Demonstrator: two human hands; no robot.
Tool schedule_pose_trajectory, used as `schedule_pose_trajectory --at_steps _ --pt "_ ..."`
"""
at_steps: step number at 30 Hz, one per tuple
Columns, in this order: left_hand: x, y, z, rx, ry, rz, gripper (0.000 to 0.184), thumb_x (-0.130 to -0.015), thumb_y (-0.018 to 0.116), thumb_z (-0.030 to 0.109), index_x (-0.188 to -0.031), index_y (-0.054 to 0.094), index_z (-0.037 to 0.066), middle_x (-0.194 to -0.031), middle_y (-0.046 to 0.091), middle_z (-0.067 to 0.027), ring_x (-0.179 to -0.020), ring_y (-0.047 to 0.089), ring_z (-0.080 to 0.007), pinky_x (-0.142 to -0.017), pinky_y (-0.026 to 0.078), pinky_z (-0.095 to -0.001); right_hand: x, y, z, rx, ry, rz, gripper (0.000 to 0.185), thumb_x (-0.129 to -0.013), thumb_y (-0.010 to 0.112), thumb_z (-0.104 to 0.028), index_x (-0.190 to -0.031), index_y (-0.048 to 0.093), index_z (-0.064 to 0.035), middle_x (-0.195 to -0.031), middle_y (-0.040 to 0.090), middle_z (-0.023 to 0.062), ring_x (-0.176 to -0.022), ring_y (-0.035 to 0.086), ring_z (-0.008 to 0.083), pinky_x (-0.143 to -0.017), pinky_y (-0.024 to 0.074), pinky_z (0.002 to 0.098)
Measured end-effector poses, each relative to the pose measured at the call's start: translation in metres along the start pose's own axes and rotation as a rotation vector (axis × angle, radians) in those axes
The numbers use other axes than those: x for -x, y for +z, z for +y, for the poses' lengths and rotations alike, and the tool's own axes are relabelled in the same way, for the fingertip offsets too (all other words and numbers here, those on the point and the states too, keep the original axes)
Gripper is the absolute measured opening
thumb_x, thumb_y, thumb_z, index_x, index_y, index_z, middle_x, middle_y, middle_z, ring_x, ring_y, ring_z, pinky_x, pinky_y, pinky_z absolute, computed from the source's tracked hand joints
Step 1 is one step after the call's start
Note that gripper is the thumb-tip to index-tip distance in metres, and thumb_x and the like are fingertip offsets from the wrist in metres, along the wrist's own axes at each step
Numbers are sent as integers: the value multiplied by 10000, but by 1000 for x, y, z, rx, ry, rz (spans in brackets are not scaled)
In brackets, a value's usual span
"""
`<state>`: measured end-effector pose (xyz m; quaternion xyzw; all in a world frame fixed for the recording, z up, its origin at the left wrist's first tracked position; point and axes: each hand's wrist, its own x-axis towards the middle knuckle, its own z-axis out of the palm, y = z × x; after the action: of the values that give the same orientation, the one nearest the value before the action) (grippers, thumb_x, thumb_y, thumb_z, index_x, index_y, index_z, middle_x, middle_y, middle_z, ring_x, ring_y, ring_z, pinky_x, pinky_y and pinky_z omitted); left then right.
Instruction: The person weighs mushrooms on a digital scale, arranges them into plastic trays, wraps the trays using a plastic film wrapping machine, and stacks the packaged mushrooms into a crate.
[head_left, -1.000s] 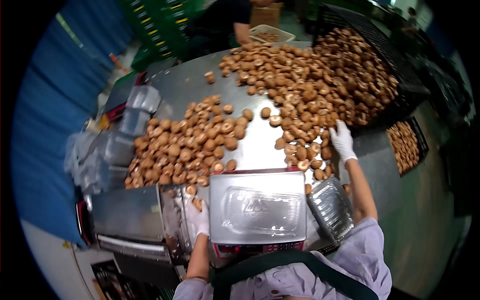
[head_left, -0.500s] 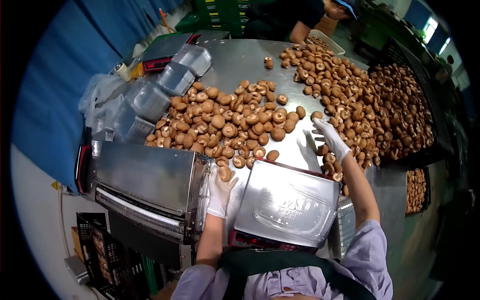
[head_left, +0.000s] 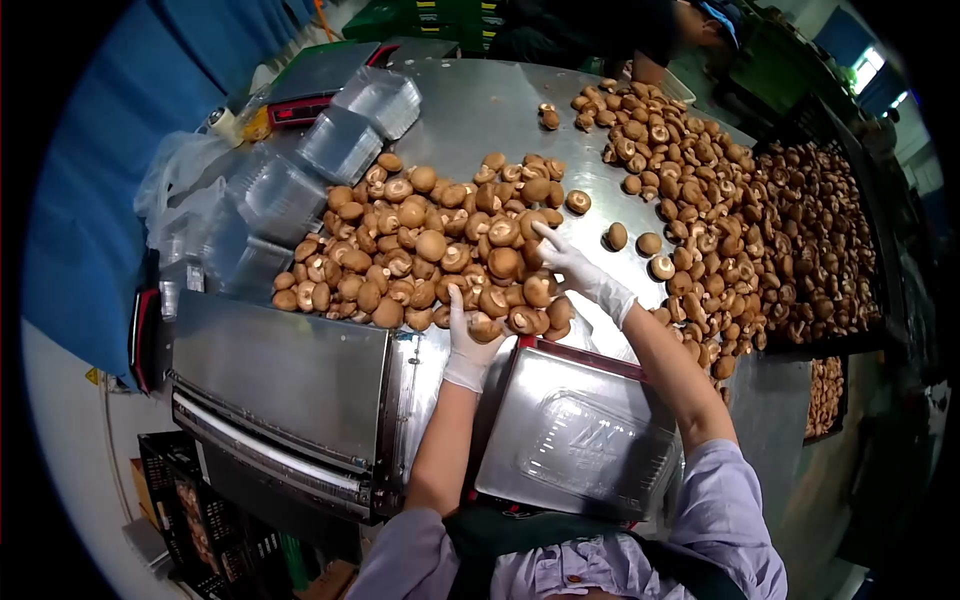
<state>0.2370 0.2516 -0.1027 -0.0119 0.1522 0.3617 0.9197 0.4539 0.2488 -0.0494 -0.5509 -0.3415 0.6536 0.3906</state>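
A heap of brown mushrooms (head_left: 430, 245) lies on the metal table. At the heap's near edge is my left hand (head_left: 468, 350), in a white glove. It is cupped round one mushroom (head_left: 485, 328), with a finger pointing up along the pile. My right hand (head_left: 585, 272), gloved too, reaches over the heap's right side. Its fingers are spread and rest against mushrooms there, without a clear grip on any. Just in front of me stands a scale (head_left: 580, 430) with a clear plastic lid or tray (head_left: 590, 445) on its silver platform.
More mushrooms (head_left: 700, 210) spread along the right, beside a black crate (head_left: 815, 240) full of them. Stacked clear trays (head_left: 285, 195) stand at the left, behind a metal wrapping machine (head_left: 280, 370). Another person (head_left: 600, 35) leans over the far end. A second scale (head_left: 320, 80) sits back left.
My right hand has swung left from the right-hand mushrooms to the near heap. My left hand has moved forward and right with a mushroom. Several mushrooms now sit closer to the scale's far edge.
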Motion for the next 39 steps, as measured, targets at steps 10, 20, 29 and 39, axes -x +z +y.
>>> schedule_pose_trajectory --at_steps 10,20,29,39 --pt "6 12 -2 -101 131 91 536 -924 476 470 -1313 439 104 -1270 533 -118 -1086 593 -257 -874 535 -379 29 56 -5 296 -284 36 825 -746 770 -119 -1439 325 -131 -1417 398 160 -1298 391 236 -1072 343 329" --pt "23 98 4 -493 421 -52 484 -930 542 345 -1313 467 60 -1294 514 -85 -1203 491 -212 -1034 412 -368 81 75 -41 108 -512 132 769 -771 759 -174 -1428 360 -133 -1368 463 149 -1236 464 223 -1022 397 320" --pt "87 153 -55 -668 204 -89 487 -866 602 447 -1217 556 112 -1219 532 -80 -1074 574 -202 -904 526 -329 191 81 -34 21 -545 327 761 -791 720 -111 -1438 320 -89 -1311 490 146 -1123 535 195 -952 451 308" --pt "137 88 -133 -2074 944 -461 589 -738 754 219 -1211 488 -9 -1184 556 -202 -1076 569 -330 -931 456 -361 287 96 96 942 -563 777 523 -748 724 -195 -1238 559 -119 -1311 456 253 -1114 501 377 -944 422 433"
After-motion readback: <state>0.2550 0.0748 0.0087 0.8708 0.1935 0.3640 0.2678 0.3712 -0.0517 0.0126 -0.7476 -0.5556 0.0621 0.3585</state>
